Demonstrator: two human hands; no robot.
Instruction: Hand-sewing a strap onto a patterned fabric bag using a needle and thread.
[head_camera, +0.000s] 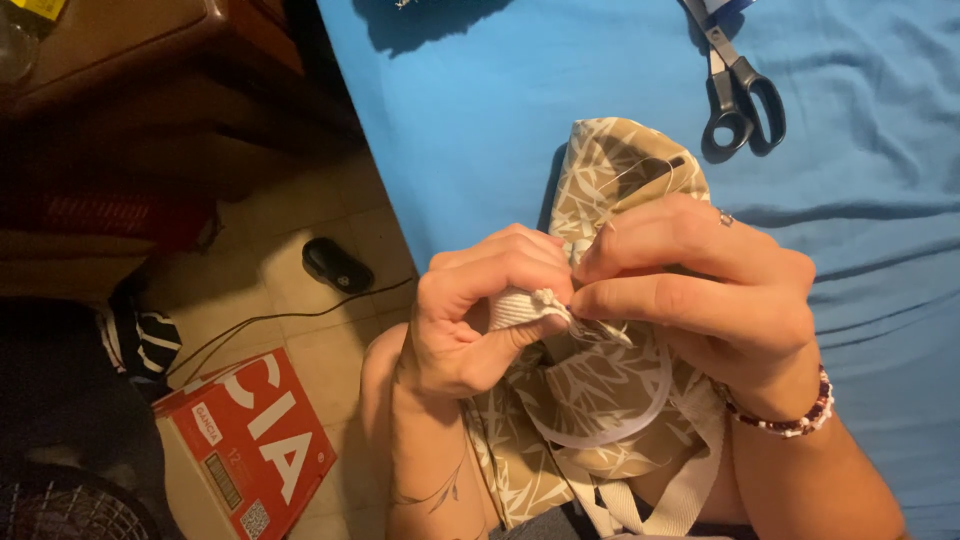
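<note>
Nearest me, my left hand (480, 310) curls tight, pinching white elastic (520, 307); my right hand (700, 290) pinches the leaf-print fabric (610, 170), scissors (740, 95) far right.

Scissors (742, 95) on blue sheet (880, 260)

Blue sheet (480, 110) open left and right of the patterned fabric (610, 170). Only scissors (740, 95) obstruct, upper right, well apart from fabric.

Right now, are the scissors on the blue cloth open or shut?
Shut, or very nearly. The scissors lie flat on the blue cloth, their two black handle loops side by side; the blade tips run out of frame.
</note>
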